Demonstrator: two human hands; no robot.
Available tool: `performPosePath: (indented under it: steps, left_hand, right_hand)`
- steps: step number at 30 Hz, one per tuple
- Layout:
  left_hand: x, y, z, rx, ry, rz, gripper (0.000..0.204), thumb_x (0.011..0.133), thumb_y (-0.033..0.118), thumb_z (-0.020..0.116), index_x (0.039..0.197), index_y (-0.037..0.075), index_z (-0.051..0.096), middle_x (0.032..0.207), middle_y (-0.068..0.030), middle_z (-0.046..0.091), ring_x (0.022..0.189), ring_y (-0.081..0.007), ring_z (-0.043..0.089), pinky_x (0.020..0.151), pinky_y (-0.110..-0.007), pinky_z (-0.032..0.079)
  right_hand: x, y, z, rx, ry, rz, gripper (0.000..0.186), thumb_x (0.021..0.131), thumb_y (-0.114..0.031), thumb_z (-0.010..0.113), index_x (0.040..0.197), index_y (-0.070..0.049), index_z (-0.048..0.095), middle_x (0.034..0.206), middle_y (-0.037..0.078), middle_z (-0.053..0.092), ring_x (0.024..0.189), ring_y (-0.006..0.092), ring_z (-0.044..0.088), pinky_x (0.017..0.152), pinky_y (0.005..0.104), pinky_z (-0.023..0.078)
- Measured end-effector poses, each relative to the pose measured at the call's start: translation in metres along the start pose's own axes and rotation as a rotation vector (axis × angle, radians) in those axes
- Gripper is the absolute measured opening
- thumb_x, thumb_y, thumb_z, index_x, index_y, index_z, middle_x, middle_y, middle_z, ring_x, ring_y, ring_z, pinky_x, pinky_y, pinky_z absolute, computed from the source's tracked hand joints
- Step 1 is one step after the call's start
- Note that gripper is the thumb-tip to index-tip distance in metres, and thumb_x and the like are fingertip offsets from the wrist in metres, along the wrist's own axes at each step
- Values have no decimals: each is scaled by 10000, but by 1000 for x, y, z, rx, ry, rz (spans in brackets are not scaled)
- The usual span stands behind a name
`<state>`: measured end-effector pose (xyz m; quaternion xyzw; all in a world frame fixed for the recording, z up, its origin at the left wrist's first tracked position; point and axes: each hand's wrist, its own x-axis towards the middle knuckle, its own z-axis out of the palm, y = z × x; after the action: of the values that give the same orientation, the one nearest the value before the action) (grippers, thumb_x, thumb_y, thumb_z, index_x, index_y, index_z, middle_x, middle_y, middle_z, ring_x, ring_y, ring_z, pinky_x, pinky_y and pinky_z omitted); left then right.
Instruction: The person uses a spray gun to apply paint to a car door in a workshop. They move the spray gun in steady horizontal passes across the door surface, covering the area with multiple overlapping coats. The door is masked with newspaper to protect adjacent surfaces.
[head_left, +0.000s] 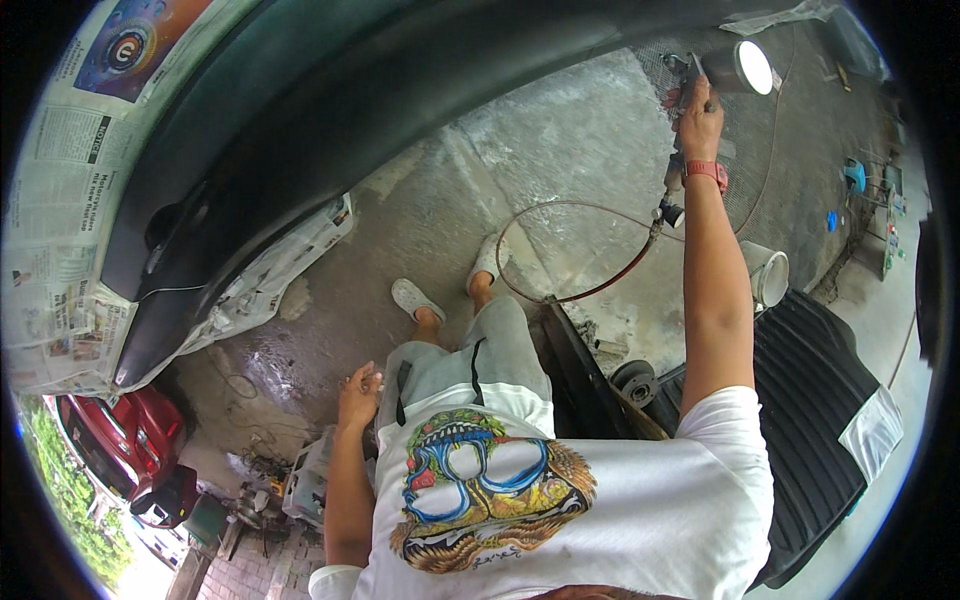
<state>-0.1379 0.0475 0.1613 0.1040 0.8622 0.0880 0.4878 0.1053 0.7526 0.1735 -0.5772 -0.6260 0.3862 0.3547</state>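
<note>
My right hand [700,128] is stretched far out at the upper right, closed around a spray gun [693,72]. A paint cup [732,68] with a white, bright end juts from the gun on its right. Below the grip, a fitting with a dark gauge [672,213] joins a thin reddish hose [575,298] that loops over the floor. My left hand [359,397] hangs beside my shorts, holding nothing, with its fingers loosely bent and apart. A dark matte car body panel [330,130] with a door handle recess sweeps across the upper left; the gun is off its right part.
Newspaper [70,230] covers areas around the panel. On the right are a white bucket [768,278] and a black ribbed sheet [790,400]. Near my legs lie a long dark part [580,370] and a round disc [635,382]. A red car [135,435] stands at lower left.
</note>
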Motion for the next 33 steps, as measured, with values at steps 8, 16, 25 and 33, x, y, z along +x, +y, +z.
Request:
performPosePath:
  steps: [8,16,25,33]
  left_hand:
    - [-7,-21,-3,-9,-43,-74,482,1027,353,651,1454,135,600,1372,-146,682,1223,-263,680,1044,-391,521]
    - [23,-82,-22,-44,-46,47,505,1036,343,636,1473,100,574,1428,-141,650,1269,-286,655,1045,-402,521]
    - [25,-138,-66,-40,-48,5,505,1042,338,640,1466,72,576,1408,-170,655,1275,-284,645,1062,-395,507]
    - [23,-196,-82,88,-61,-60,530,1037,371,637,1469,70,575,1402,-172,662,1283,-286,648,1077,-395,503]
  right_hand:
    - [-60,9,41,59,-10,-1,544,1089,-510,487,1069,-6,690,809,58,741,555,117,620,474,265,461]
    - [-247,-49,102,121,-268,-60,414,1093,-346,528,1107,30,698,806,69,724,683,120,593,667,305,489]
    - [-397,-81,173,118,-449,-155,366,1027,-352,625,1065,6,696,849,210,716,780,377,721,725,437,538]
    - [-478,-96,221,99,-588,-142,465,993,-390,639,1132,52,680,961,321,698,893,498,692,764,506,542]
